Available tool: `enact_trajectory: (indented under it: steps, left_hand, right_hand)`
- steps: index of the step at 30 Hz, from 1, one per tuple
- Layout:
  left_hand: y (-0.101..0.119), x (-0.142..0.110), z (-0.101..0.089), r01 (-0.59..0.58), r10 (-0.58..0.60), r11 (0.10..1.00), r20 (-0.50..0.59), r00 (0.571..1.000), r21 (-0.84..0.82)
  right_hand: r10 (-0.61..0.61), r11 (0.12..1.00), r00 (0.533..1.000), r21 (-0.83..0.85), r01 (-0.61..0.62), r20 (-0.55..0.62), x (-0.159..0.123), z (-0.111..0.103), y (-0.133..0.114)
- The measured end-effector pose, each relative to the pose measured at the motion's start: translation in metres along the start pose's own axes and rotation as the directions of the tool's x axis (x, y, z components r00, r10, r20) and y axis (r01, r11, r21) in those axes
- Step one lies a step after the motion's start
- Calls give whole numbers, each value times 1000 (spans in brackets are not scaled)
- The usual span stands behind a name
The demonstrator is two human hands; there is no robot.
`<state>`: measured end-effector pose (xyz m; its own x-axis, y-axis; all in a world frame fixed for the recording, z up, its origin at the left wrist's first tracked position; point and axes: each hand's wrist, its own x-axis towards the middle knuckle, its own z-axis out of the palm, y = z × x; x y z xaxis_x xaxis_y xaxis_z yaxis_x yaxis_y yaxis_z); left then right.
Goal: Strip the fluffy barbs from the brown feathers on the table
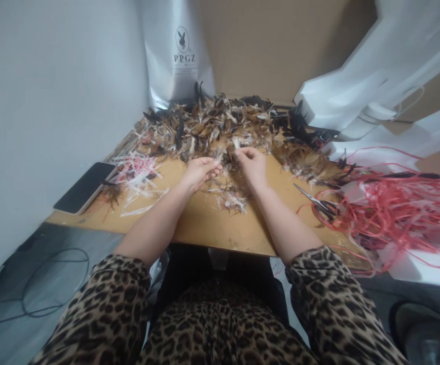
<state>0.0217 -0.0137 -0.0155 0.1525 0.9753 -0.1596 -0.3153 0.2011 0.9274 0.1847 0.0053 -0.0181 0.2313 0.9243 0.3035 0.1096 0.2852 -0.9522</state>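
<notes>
Head view: at mid-frame the left hand (204,173) pinches a feather tuft (220,154); the right hand (252,163), apart from it, pinches a pale bit (236,143) (too blurred to name), near the feather pile (223,119), upper centre. The tuft should be light, soft, easily bent; best held at its base.

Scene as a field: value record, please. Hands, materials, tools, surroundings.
left grip: fingertips pinched on a pale wispy piece
right grip: fingertips pinched on a whitish tuft
surface: tan table
materials: brown and black feather pile, beyond the hands; pink and white strips, left; tangled red strands, right
tool: scissors, lying beside the strands
other: dark-screened phone, left edge; silver bag marked PPGZ, behind the pile
</notes>
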Motion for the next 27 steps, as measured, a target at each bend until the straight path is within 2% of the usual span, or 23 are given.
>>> enact_trajectory:
  steps: [4, 8, 12, 14, 16, 19, 21, 25, 27]
  left_hand:
    - [2, -1, 1, -5, 2, 999, -67, 998, -52]
    - [3, -2, 1, -18, 12, 996, -63, 998, -85]
    - [4, -3, 0, -36, 32, 993, -38, 999, -112]
    - [4, -2, -2, -49, 45, 990, -34, 998, -132]
    - [5, 0, -5, -61, 55, 987, -47, 997, -150]
    - [5, 3, -10, -89, 76, 979, -80, 994, -184]
    - [6, 4, -12, -104, 87, 972, -87, 992, -210]
    - [5, 5, -13, -106, 89, 969, -83, 993, -224]
    - [4, 6, -12, -107, 89, 970, -89, 992, -219]
  right_hand:
    - [-21, 988, 996, -156, 8, -84, 21, -12, 8]
    - [-63, 946, 996, -322, 39, -62, 26, -14, 8]
    - [-296, 794, 953, -571, 210, -61, 32, -17, -1]
    - [-332, 714, 943, -661, 233, -26, 38, -16, -7]
    - [-270, 661, 962, -719, 213, 37, 43, -14, -11]
    - [-98, 633, 991, -763, 132, 91, 46, -11, -15]
    - [-22, 676, 992, -729, 104, 121, 42, -9, -15]
    - [94, 834, 967, -549, 53, 237, 23, -10, -7]
    - [130, 869, 952, -495, 25, 276, 13, -11, -1]
